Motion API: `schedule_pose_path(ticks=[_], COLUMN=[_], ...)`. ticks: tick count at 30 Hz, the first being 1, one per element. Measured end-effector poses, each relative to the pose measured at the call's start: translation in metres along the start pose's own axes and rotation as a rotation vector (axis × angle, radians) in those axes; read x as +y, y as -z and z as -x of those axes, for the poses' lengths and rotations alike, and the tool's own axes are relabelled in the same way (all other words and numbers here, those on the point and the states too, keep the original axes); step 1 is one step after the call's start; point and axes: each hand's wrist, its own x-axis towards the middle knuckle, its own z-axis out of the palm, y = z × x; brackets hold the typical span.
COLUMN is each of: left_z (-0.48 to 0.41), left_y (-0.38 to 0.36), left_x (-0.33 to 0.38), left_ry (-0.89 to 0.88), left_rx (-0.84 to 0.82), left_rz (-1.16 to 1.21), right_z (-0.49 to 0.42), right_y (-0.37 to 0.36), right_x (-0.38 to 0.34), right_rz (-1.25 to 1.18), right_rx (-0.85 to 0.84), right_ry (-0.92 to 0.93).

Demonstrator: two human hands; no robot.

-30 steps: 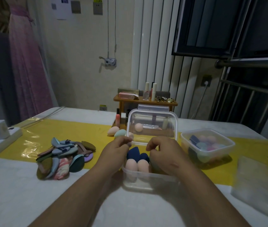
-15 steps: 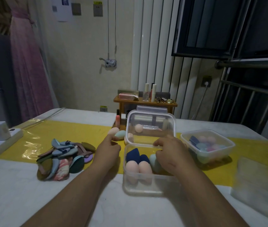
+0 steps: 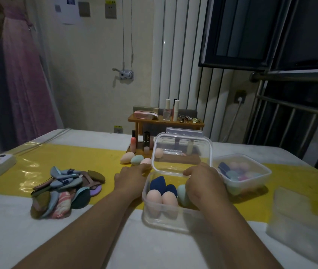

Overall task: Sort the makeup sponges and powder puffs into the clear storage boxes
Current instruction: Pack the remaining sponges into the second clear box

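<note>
Nearest, a clear plastic storage box [image 3: 166,220], its clear lid [image 3: 181,152] raised at the far rim, holds two peach egg-shaped sponges [image 3: 162,199], two navy sponges [image 3: 157,183] and a teal sponge [image 3: 181,193]. Right, a second clear box [image 3: 261,171] holds pastel sponges [image 3: 238,171]. Flat multicoloured powder puffs [image 3: 65,191] lie heaped left.

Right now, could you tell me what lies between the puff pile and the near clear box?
In the head view, only the person's left hand and forearm cross the yellow runner between puff pile and box.

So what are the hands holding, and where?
The right hand grips the lid by its bottom edge. The left hand lies beside a pink sponge, holding nothing I can see.
</note>
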Motion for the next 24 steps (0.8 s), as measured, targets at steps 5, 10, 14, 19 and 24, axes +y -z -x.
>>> schedule_pose_path(ticks=[5, 10, 14, 19, 24], left_z=[0.004, 0.022, 0.035, 0.048, 0.055], left_y=[0.000, 0.014, 0.029, 0.029, 0.023], left_x=[-0.007, -0.008, -0.004, 0.003, 0.012], left_ry=[0.086, 0.198, 0.243, 0.059, -0.051], left_rx=[0.115, 0.218, 0.238, 0.273, 0.229], left_rz=[0.328, 0.912, 1.129, 1.059, 1.001], right_z=[0.003, 0.004, 0.006, 0.010, 0.009], right_y=[0.002, 0.003, 0.000, -0.005, -0.010], right_x=[-0.001, 0.000, 0.002, 0.004, 0.004], right_rz=[0.009, 0.001, 0.033, 0.025, -0.117], right_rx=[-0.001, -0.014, -0.012, 0.043, 0.122], right_ry=[0.006, 0.047, 0.101, 0.144, 0.179])
